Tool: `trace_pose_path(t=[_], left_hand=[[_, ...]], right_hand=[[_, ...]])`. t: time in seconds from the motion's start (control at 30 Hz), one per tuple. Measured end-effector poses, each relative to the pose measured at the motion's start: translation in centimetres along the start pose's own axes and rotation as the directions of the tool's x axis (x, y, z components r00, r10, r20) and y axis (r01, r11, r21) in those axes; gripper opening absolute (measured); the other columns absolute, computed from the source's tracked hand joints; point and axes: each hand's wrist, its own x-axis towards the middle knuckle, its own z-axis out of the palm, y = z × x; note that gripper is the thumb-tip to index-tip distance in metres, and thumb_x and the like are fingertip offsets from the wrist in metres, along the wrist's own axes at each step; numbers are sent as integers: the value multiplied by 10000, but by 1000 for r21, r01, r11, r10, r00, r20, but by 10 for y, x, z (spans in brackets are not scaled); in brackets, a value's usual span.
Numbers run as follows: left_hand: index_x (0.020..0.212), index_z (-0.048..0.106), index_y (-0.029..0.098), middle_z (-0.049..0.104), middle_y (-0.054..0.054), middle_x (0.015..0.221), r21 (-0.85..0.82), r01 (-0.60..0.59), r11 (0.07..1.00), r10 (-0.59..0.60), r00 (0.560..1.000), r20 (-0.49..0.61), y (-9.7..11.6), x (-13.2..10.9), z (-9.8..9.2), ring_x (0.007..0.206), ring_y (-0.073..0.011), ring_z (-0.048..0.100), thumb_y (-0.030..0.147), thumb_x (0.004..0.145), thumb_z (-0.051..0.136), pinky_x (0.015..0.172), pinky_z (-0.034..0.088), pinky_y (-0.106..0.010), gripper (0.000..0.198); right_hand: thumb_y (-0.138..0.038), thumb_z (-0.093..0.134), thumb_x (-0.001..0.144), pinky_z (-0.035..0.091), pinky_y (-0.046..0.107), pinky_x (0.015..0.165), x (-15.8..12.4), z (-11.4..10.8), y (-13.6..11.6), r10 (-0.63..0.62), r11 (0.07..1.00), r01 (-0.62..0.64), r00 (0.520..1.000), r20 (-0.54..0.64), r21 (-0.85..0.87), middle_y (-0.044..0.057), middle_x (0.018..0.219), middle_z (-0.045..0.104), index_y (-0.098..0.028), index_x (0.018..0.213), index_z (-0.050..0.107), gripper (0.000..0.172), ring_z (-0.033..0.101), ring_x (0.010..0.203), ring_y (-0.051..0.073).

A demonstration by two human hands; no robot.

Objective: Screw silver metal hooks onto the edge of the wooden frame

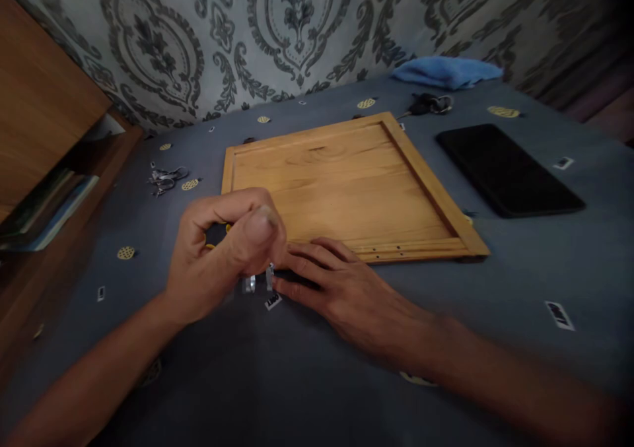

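Note:
My left hand (230, 249) is closed in a fist over the near left edge of a wooden panel (317, 193), its thumb on top. Small yellow bits of something show through the gap in the fist; the rest of it is hidden. Fingers stretched out, my right hand (329, 275) rests along the panel's near edge, close beside the left. Between the two hands, a shiny metal hinge (251, 283) sticks out from that edge, partly covered. The panel lies flat, with a raised frame and several small dark holes at its near right.
A black phone or tablet (510, 170) lies to the right. Behind the panel are keys (428, 103) and a blue cloth (448, 72). Small metal pieces (167, 179) lie at the left on the patterned cloth. A wooden cabinet (44, 97) borders the left side; a patterned wall rises behind.

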Motion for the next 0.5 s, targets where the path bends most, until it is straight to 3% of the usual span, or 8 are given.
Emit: trace_pose_path(t=[0.27, 0.5], left_hand=[[699, 639, 213, 436, 45, 524, -69, 5, 998, -23, 964, -266, -1, 1, 17, 402, -83, 248, 414, 1009, 603, 393, 233, -255, 372], [722, 639, 215, 467, 44, 539, 13, 25, 1000, -19, 945, -326, 0, -2, 19, 426, -92, 283, 411, 1004, 622, 407, 288, -263, 344]], right_hand=[[-181, 567, 1023, 455, 473, 1069, 0, -1, 0, 9, 1000, -9, 1000, 3, -11, 76, 1354, 675, -204, 1267, 682, 270, 551, 1275, 263], [-182, 581, 1014, 446, 485, 1073, -2, 2, 1, 10, 1000, -10, 1000, 14, -11, 80, 1387, 655, -218, 1289, 670, 291, 537, 1296, 263]])
